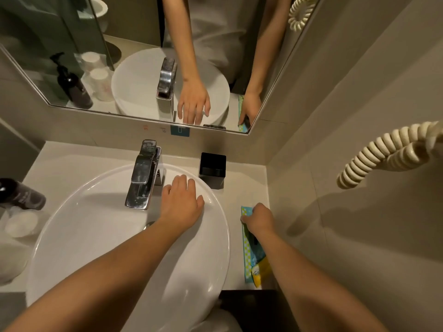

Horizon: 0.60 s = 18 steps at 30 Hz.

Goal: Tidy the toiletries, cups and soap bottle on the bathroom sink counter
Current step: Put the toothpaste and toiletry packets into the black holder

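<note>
We see the blue-and-yellow toiletry packet (249, 250) lying flat on the counter (72, 164) right of the white basin (96, 236), its far end pinched under the curled right hand (260, 218), while the left hand (183, 200) rests open, fingers spread, on the basin rim beside the chrome faucet (142, 174).

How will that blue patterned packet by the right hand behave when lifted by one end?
Probably floppy: the blue patterned packet looks like thin, flat film lying flush on the counter, so it may sag. Likely light, being so slim. The right hand pinches its far end, so the yellow item inside may shift toward the lower end.
</note>
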Each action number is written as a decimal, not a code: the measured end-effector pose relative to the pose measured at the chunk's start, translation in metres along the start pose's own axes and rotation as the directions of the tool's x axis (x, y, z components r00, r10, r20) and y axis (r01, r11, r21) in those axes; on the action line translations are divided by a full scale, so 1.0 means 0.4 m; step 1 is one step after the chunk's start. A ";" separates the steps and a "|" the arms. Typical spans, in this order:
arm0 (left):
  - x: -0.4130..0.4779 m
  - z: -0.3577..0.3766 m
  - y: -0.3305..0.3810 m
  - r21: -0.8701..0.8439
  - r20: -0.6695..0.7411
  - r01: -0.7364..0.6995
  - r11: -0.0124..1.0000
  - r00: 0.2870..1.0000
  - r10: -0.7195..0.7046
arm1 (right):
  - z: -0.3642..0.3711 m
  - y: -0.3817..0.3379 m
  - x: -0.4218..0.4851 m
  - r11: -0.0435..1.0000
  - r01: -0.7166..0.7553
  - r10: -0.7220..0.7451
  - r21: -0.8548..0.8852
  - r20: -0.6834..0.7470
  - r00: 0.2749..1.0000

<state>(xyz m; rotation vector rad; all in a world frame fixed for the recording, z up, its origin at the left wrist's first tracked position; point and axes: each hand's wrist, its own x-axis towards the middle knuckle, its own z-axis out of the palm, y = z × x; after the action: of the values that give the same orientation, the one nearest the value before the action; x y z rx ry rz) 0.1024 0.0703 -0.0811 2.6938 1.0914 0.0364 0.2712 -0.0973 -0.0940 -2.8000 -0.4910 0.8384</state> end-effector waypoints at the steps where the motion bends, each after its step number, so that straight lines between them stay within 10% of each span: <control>1: 0.002 0.002 -0.002 0.001 0.003 0.011 1.000 1.000 -0.011 | 0.000 0.003 0.002 0.999 -0.024 0.024 0.033 -0.001 1.000; 18: -0.016 0.042 -0.017 -0.021 0.140 0.095 0.995 0.986 -0.091 | 0.029 0.010 0.034 0.990 -0.069 0.061 0.124 0.069 0.996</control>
<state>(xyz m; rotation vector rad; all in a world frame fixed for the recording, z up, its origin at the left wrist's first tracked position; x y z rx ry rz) 0.0948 0.0672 -0.0984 2.5741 1.1635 -0.1491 0.2766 -0.0953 -0.1113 -2.6935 -0.3446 0.9422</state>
